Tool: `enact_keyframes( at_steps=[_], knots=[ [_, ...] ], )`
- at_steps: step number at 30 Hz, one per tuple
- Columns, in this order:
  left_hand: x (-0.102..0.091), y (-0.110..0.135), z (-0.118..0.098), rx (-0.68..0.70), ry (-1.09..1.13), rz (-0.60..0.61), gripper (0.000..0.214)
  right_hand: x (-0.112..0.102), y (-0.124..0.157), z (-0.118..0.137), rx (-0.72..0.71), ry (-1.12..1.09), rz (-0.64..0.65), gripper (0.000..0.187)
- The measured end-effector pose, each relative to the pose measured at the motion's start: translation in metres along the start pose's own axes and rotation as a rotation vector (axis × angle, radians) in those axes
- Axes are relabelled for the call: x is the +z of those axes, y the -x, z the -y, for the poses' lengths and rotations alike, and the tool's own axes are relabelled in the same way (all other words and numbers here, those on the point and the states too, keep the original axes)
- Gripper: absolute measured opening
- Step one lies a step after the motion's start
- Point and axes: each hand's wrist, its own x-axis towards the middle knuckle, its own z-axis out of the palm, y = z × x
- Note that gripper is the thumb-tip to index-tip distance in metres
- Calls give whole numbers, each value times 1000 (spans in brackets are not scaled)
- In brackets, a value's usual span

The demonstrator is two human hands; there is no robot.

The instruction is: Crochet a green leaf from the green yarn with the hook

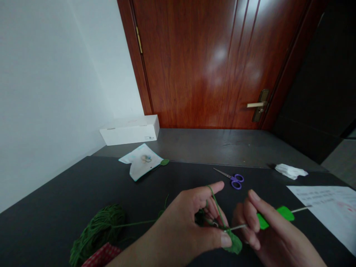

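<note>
in the head view, the left hand (185, 222) is pinched narrowly at a small green crocheted piece (235, 243), with dark green yarn (217, 205) looped over its raised forefinger and running to a dark green yarn ball (97, 233) on the black bench (155, 181). the right hand (264, 231) grips a green-handled metal crochet hook (278, 217), its tip at the piece. only a small piece looks worked, though the fingers partly hide the stitches; plenty of yarn is left on the ball.

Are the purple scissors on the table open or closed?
Closed: the purple-handled scissors lie with their blades together, forming one thin point.
</note>
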Motion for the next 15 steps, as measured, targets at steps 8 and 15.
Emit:
enact_keyframes(
  at_steps=[8, 15],
  knots=[
    [-6, -5, 7, -157, 337, 209, 98, -6, 1, 7, -230, 295, 136, 50],
    [-8, -12, 14, -238, 471, 335, 101, -24, 2, 22, -489, 660, 434, 45]
  ],
)
